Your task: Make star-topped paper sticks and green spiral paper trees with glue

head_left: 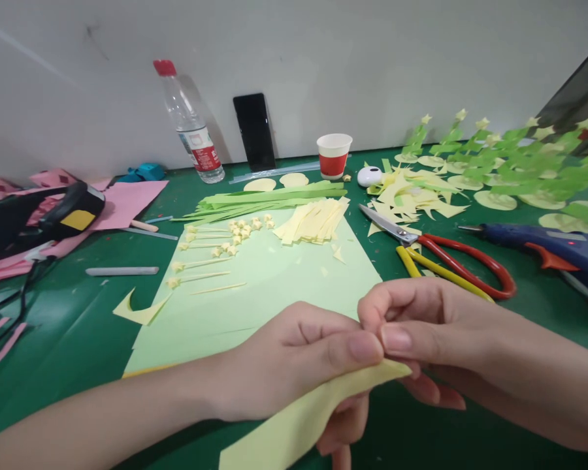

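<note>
My left hand [318, 359] is closed on a pale yellow paper piece [294, 424], which hangs below it toward the bottom edge. The thumb and finger of my right hand [421, 320] are pinched at the tip of my left thumb; whatever lies between them is hidden. Beyond the hands, a light green sheet [274, 281] carries thin sticks with small stars [200, 263], loose folded stars [240, 228] and a pile of pale yellow strips [313, 220]. Green strips [269, 199] lie along its far edge.
Red-handled scissors [455, 261] and yellow sticks [408, 261] lie right, near a blue glue gun [534, 243]. Yellow scraps [406, 192] and star-topped paper plants [509, 163] are behind. A cup [334, 156], phone [255, 132] and bottle [193, 130] stand by the wall. Pink paper [132, 199] lies left.
</note>
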{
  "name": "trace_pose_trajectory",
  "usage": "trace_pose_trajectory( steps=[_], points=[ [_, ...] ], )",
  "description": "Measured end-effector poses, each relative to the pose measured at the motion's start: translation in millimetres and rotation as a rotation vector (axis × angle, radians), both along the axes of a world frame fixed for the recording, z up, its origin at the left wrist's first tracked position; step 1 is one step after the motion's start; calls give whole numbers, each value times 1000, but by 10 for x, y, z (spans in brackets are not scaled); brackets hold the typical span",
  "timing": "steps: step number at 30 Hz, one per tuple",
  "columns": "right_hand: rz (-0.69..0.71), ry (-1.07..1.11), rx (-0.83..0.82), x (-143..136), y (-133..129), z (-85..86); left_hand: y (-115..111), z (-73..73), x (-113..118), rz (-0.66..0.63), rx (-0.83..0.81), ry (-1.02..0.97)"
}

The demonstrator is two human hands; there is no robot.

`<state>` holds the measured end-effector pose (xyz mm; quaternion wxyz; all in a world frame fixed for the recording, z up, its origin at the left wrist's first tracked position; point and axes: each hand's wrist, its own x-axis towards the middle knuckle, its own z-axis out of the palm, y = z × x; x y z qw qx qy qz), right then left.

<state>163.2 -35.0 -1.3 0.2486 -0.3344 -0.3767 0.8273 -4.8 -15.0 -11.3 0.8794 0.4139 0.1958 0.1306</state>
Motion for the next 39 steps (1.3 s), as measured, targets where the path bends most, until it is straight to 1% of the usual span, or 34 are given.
trace_pose_trajectory(
  steps=[3, 5, 9, 10, 12, 14, 17, 21, 23, 26, 29, 32, 35, 37, 39],
  points=[
    [-16, -22, 38, -2, 0, 5, -14, -4, 1, 60, -16, 12],
    [-51, -73, 108, 16, 14, 11, -25, -7, -6, 123, 2, 48],
    [-182, -290, 375, 78, 72, 22, -40, 5, -29, 159, 37, 109],
    [-196, -346, 435, 86, 83, 27, -42, 10, -32, 169, 36, 120],
    [-153, -412, 536, 81, 88, 44, -49, 18, -33, 177, 36, 131],
    [-43, -408, 582, 57, 68, 69, -58, 22, -30, 155, 23, 147],
    [83, -354, 568, 27, 20, 87, -76, 23, -26, 132, 42, 185],
    [125, -314, 502, 54, -3, 33, -95, 14, -28, 139, 76, 200],
    [149, -298, 482, 82, 5, -6, -95, 7, -32, 95, 52, 178],
    [191, -290, 457, 110, 17, -28, -86, -2, -40, 22, -31, 148],
    [173, -276, 438, 112, 14, 4, -80, -8, -44, 5, -83, 143],
    [151, -240, 393, 97, -5, 50, -81, -22, -48, 7, -109, 142],
    [146, -231, 368, 74, -22, 60, -79, -39, -51, 18, -116, 108],
    [138, -248, 390, 59, -27, 50, -74, -45, -52, 32, -105, 95],
    [142, -269, 446, 45, -27, 39, -73, -39, -54, 41, -80, 111]
  ],
)
